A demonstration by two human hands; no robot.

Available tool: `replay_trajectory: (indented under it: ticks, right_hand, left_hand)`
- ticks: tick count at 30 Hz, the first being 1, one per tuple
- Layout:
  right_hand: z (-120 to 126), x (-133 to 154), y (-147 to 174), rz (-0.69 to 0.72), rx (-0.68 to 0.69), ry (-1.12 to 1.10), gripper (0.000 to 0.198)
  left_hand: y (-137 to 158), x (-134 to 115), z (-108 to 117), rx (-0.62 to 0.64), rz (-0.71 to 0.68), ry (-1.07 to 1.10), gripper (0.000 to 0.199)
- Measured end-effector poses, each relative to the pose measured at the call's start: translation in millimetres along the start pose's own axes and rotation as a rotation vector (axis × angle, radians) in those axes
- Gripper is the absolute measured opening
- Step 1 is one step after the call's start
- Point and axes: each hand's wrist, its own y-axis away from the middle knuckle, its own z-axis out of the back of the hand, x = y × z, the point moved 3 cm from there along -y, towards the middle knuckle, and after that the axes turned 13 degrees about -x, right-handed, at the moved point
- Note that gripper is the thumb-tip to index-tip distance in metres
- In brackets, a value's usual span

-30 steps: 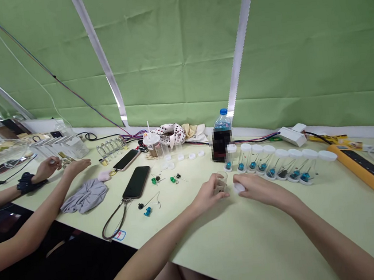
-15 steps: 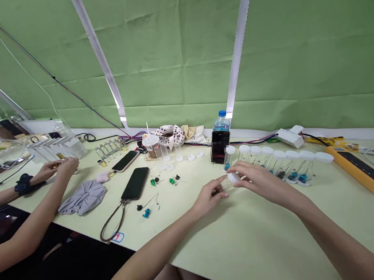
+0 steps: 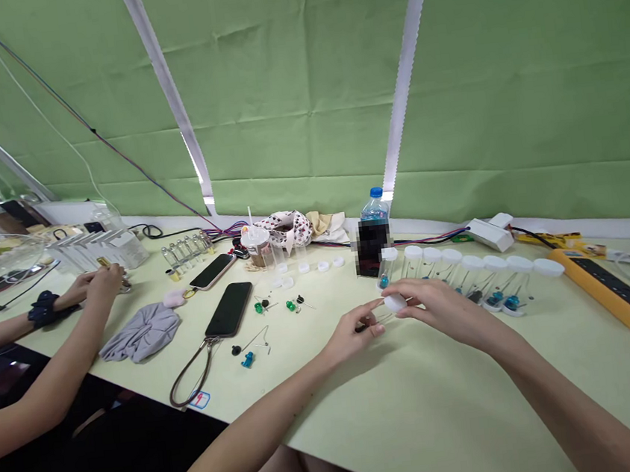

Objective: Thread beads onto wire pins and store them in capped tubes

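Note:
My left hand (image 3: 353, 331) is closed around a small clear tube (image 3: 381, 318) lying almost level above the table, with something dark near its lower end. Pinched between the fingers of my right hand (image 3: 440, 304) is a white cap (image 3: 395, 303) at the tube's other end; whether it is fully seated I cannot tell. Just beyond stands a row of clear vials with white caps (image 3: 495, 265), several holding blue pieces and thin wires. Left of my hands lie loose green pieces (image 3: 291, 306), a blue piece (image 3: 248, 360) and black knobs (image 3: 236, 350) with bent wires.
A strapped phone (image 3: 229, 309) and a grey scrunchie (image 3: 142, 333) lie to the left, near a co-worker's hands (image 3: 103, 284). Loose white caps (image 3: 323, 266), a drink cup (image 3: 256, 244) and a water bottle (image 3: 375, 206) stand behind. An orange power strip (image 3: 614, 295) lies at right.
My two hands stay together at the capped tube, with only a slight shift of the fingers. The co-worker's hands have moved a little. The whole view has shifted slightly.

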Motion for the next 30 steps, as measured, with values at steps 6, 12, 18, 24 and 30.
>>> replay_trajectory:
  ticks: [6,12,18,24,30]
  right_hand:
    - [-1,2,0,0.006,0.016,-0.003,0.033]
    - [-6,3,1,0.066,0.018,0.077,0.029]
    - [-12,3,0,0.095,-0.031,0.116,0.03]
    - [-21,9,-1,0.06,-0.042,0.208,0.022]
    - [-34,22,-1,-0.068,-0.103,0.332,0.018]
  left_hand:
    - [2,-8,2,0.049,-0.015,0.008,0.057]
    - [5,-9,2,0.051,-0.005,-0.051,0.056]
    - [3,-3,3,0.062,0.005,-0.027,0.055]
    - [2,-4,5,-0.015,-0.056,-0.082,0.05]
    - [3,-14,15,-0.191,-0.234,-0.338,0.037]
